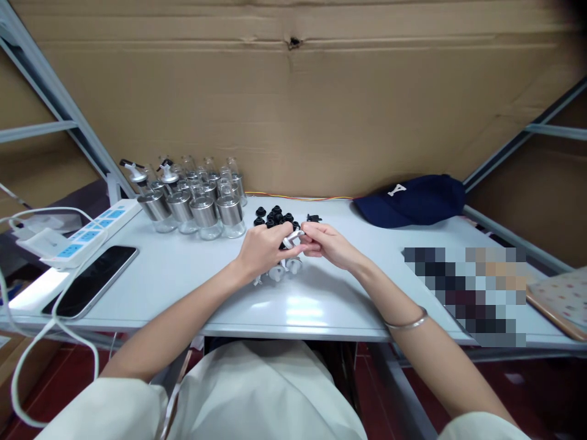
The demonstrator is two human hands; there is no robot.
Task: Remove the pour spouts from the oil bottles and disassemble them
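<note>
My left hand (263,249) is closed on a small silver pourer spout (291,238), above the middle of the table. At the spout's right end, the fingers of my right hand (329,244) are pinched together; whether a small part sits between them is hidden. Just behind my hands lies a heap of black stoppers (277,215), with some small black pieces (314,218) to their right. Several silver-white pourer spouts (276,272) lie on the table below my hands, partly covered by them.
Glass bottles with steel sleeves (204,211) stand at the back left, two topped with pourers. Further left are a power strip (96,231), white cables and a phone (94,281). A navy cap (413,201) lies back right. Cardboard (293,110) walls off the table's rear.
</note>
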